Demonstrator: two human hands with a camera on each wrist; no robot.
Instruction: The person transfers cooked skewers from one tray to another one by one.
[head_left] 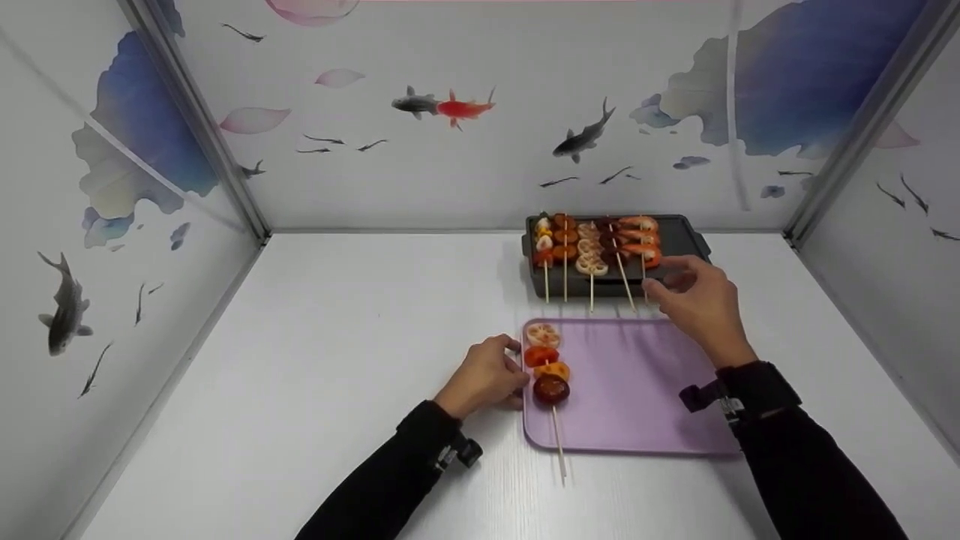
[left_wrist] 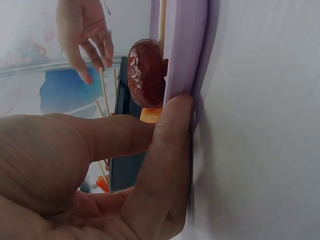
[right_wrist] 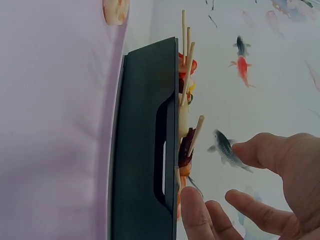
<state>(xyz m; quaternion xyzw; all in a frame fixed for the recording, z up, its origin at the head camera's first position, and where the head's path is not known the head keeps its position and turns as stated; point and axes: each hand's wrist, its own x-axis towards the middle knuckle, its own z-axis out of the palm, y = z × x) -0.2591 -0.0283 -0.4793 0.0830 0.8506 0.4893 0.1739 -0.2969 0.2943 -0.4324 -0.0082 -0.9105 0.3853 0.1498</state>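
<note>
My left hand (head_left: 486,377) grips the left rim of the lilac tray (head_left: 630,405), thumb and fingers bent at its edge. Along that side of the tray lies a skewer with a lotus root slice (head_left: 543,335), red and orange pieces and a glossy brown mushroom cap (head_left: 551,390); its stick juts over the front rim. My right hand (head_left: 701,300) hovers at the front of the black grill (head_left: 600,285), thumb and fingers apart, beside the stick of the shrimp skewer (head_left: 641,241). In the right wrist view its fingertips (right_wrist: 195,205) are close to the grill's edge.
Several other skewers lie on the grill: mixed vegetables (head_left: 544,240), brown round slices (head_left: 565,238), lotus root (head_left: 591,255) and dark meat (head_left: 611,238). Their sticks overhang its front. The white table (head_left: 337,360) is enclosed by panels (head_left: 465,172) painted with fish.
</note>
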